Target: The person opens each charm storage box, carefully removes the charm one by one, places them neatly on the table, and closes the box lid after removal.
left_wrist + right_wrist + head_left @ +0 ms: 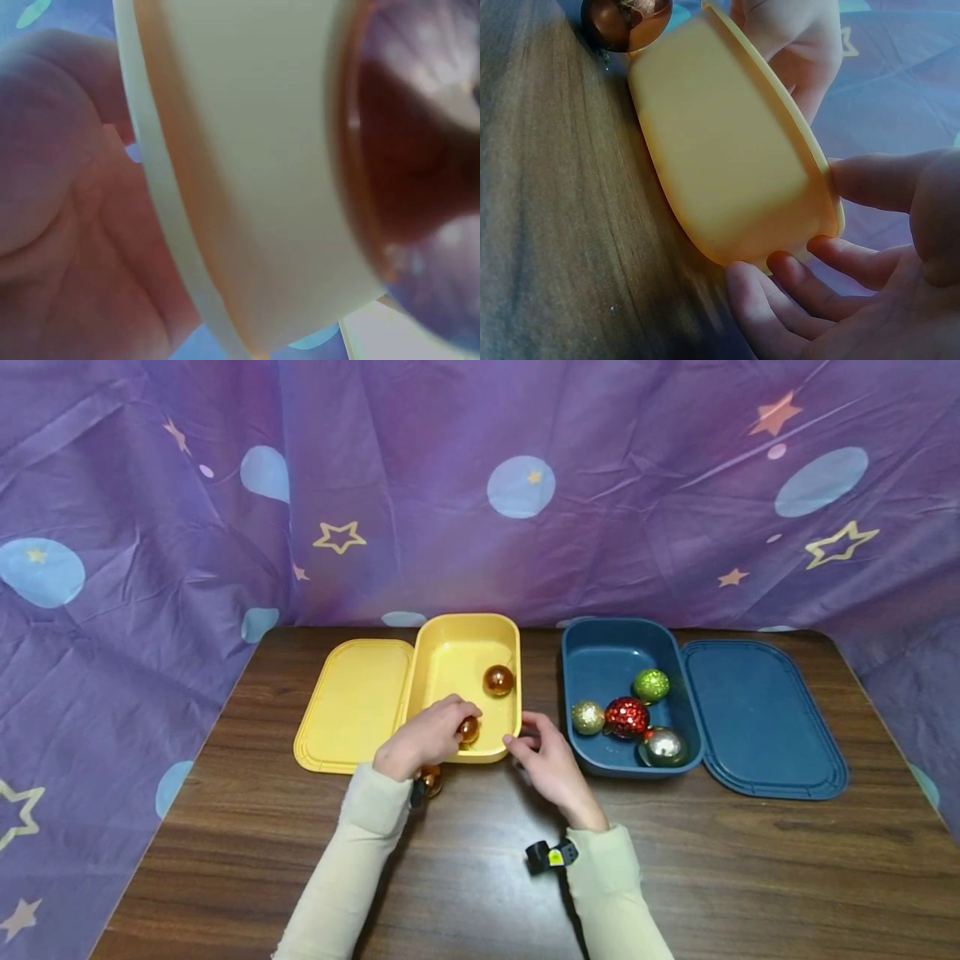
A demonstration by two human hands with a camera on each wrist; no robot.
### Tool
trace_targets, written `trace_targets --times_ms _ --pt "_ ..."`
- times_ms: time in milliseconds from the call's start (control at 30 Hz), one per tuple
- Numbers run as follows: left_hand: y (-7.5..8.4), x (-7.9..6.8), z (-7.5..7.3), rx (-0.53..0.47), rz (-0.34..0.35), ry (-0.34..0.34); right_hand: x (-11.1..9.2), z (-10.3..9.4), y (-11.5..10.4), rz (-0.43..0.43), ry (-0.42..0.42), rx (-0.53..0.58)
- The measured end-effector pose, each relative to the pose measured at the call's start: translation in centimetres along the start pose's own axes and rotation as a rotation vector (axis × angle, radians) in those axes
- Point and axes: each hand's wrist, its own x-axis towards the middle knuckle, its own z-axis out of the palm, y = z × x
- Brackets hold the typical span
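Note:
A yellow box (465, 628) stands at the table's back. My left hand (431, 735) reaches over its front wall, fingers curled over a copper bauble (469, 731) inside; the left wrist view hides those fingertips behind the wall. Another copper bauble (498, 681) lies by the box's right wall. Outside, in front of the box and partly behind my left wrist, is a third copper bauble (432, 779), large at the right of the left wrist view. My right hand (551, 764) holds the box's front right corner, thumb (877, 180) at the rim and fingertips against the outer wall.
Right of the yellow box stands a blue box (600, 647) with green, gold, red and silver baubles. A yellow lid (356, 706) lies to the left, a blue lid (765, 718) to the right. A purple patterned cloth (450, 485) hangs behind the wooden table (480, 860).

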Motion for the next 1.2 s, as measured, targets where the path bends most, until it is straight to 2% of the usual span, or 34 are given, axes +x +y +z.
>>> trace_targets --times_ms 300,667,933,1200 --pt "0.0 -0.4 -0.1 0.017 0.002 0.063 -0.1 0.1 -0.1 0.005 0.001 0.016" --pt "0.0 -1.0 -1.2 0.003 -0.011 0.154 -0.1 0.1 -0.1 0.01 -0.006 0.013" --pt "-0.1 -2.5 -1.6 -0.143 -0.004 0.25 -0.1 0.1 0.0 0.014 -0.004 0.004" --pt "0.0 -4.6 -1.2 -0.292 -0.092 0.379 0.0 0.2 0.1 0.009 0.002 -0.003"
